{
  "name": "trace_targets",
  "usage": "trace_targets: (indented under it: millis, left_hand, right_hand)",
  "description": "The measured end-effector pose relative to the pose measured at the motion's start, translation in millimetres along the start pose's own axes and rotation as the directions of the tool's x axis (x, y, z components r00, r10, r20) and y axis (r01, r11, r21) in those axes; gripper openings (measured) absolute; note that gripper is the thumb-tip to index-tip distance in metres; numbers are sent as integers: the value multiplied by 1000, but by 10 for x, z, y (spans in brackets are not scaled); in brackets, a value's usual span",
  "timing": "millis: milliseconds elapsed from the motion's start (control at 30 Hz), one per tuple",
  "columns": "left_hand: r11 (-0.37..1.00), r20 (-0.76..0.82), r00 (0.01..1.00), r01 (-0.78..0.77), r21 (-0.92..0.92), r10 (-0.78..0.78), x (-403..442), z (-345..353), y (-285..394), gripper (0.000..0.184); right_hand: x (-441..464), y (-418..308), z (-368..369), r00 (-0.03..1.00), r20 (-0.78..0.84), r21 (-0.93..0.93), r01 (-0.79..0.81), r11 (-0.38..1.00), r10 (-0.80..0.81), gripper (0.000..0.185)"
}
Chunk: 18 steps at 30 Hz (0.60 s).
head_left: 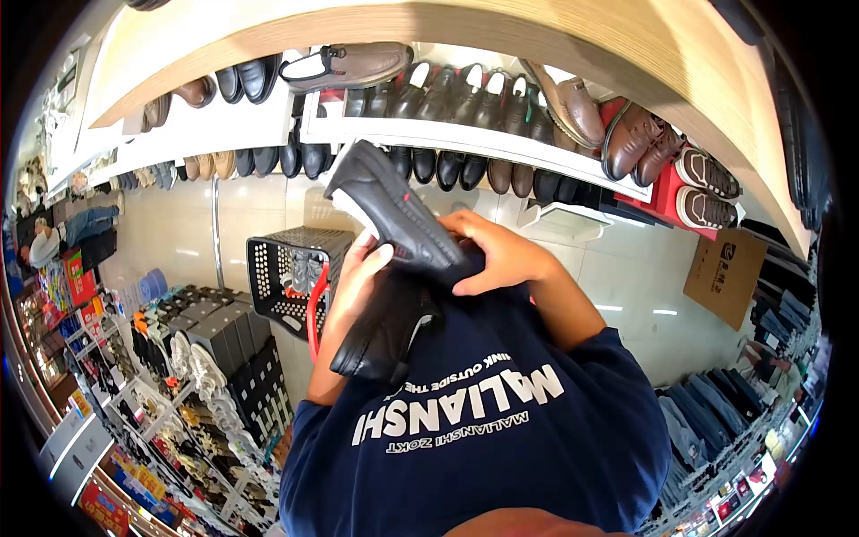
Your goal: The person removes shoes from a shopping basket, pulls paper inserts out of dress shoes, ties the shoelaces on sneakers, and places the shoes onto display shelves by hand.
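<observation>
A black leather shoe (394, 208) is held up in front of my chest between both hands. My left hand (360, 273) grips its lower left side, thumb pressed along the edge by the pale lining. My right hand (501, 253) wraps round the other end, its fingers partly hidden behind the shoe. Below, a second black shoe (385, 329) rests between my left forearm and my navy T-shirt (501, 456). What holds that second shoe up cannot be made out.
A white shelf (483, 141) carries rows of black and brown shoes under a wooden ledge (429, 22). On the floor, a dark basket (268, 279) with a red handle (313, 309) holds grey shoes. A cardboard box (723, 277) stands right; shoe racks (170, 407) fill the left.
</observation>
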State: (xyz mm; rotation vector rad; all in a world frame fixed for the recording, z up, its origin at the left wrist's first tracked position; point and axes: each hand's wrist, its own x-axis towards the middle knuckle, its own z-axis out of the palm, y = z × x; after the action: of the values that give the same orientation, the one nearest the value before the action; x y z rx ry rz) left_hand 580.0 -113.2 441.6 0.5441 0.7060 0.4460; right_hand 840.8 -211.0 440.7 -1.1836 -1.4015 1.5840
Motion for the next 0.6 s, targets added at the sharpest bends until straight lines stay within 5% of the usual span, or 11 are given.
trace_targets:
  millis: [67, 100, 133, 200, 233, 433, 533, 600]
  left_hand:
    - [997, -46, 996, 72, 7, -72, -61, 43, -57, 61]
    - [994, -74, 992, 101, 29, -98, -82, 43, -93, 63]
    - [990, -103, 987, 130, 50, -124, -108, 52, -125, 65]
    - [977, -321, 926, 215, 14, -199, -177, 46, -136, 64]
    - [973, -175, 957, 232, -23, -232, -153, -141, -97, 66]
    - [762, -71, 918, 279, -585, -390, -60, -991, -385, 79]
    - [774, 305, 950, 237, -587, -60, -67, -1243, -561, 99]
    - [815, 158, 985, 150, -559, -73, -162, -1293, -670, 95]
  right_hand:
    - [-14, 245, -103, 996, 94, 159, -13, 987, -2, 91]
    - [-41, 296, -98, 994, 89, 408, -91, 908, 60, 87]
    - [-62, 451, -139, 985, 120, 419, -160, 894, 120, 88]
    - [-84, 670, -136, 980, 143, 592, -194, 782, 136, 90]
    - [-78, 750, -154, 974, 180, 597, -221, 771, 140, 92]
    - [83, 1106, -69, 976, 126, 682, -215, 700, 177, 72]
    - [175, 1076, 39, 962, 89, 651, -251, 716, 257, 63]
    - [214, 1040, 123, 954, 80, 586, -279, 761, 288, 63]
